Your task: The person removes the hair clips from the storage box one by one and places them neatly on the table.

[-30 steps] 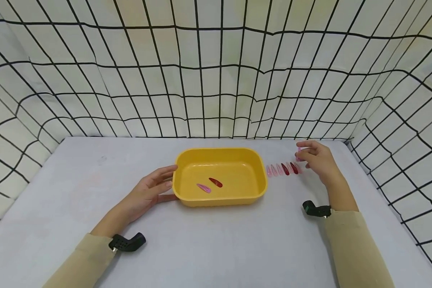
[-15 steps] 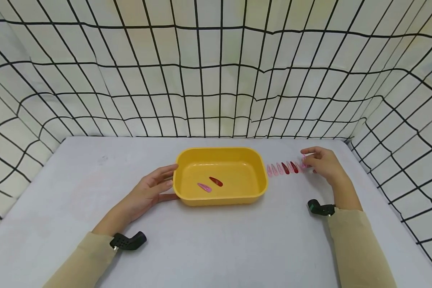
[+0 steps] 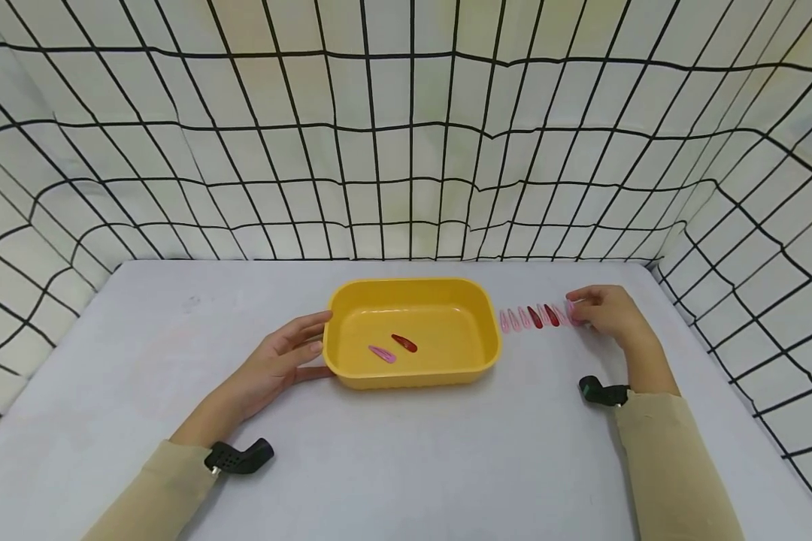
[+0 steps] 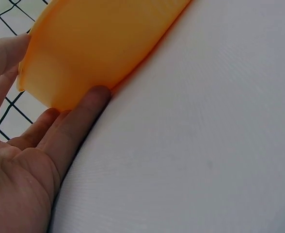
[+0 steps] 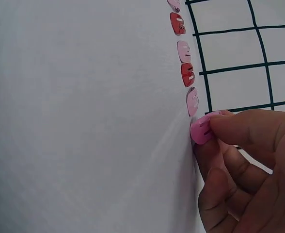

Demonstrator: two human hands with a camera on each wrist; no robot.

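Note:
My right hand (image 3: 609,314) pinches a pink snap hair clip (image 5: 201,130) between thumb and fingers, low over the white table at the right end of a row of clips. That row holds several pink hair clips (image 3: 515,320) and two red hair clips (image 3: 535,317), lying side by side. My left hand (image 3: 271,372) rests its extended fingers against the left end of a yellow tray (image 3: 413,381); its fingertips touch the rim and lower wall. Inside the tray lie one pink hair clip (image 3: 382,354) and one dark red hair clip (image 3: 404,343).
A white cloth covers the table (image 3: 433,458). Black wire grid (image 3: 392,150) stands behind the table and along both sides. Each wrist wears a small black camera, the left camera (image 3: 240,456) and the right camera (image 3: 602,391).
My right hand has moved slightly right and down toward the table with the pink hair clip, to the row's right end. My left hand stays at the tray.

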